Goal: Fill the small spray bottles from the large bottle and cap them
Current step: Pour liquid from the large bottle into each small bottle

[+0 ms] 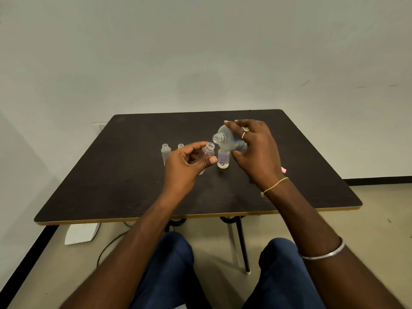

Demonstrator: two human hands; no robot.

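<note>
My left hand [186,162] grips a small clear bottle [207,151], uncapped and tilted, its open mouth up and to the right. The large clear bottle [225,139] lies tilted in my right hand [254,150], its open neck pointing left and down, just above the small bottle's mouth. Below the large bottle a small bottle with purple flowers [223,160] stands on the dark table [133,175], uncapped. Two more uncapped small bottles, one [165,151] and another [180,146] partly hidden by my left hand, stand at the left.
A pink object [283,169] peeks out behind my right wrist on the table. A wall stands close behind the table. Under the front edge are table legs [242,244], a white block [81,234] and a cable on the floor.
</note>
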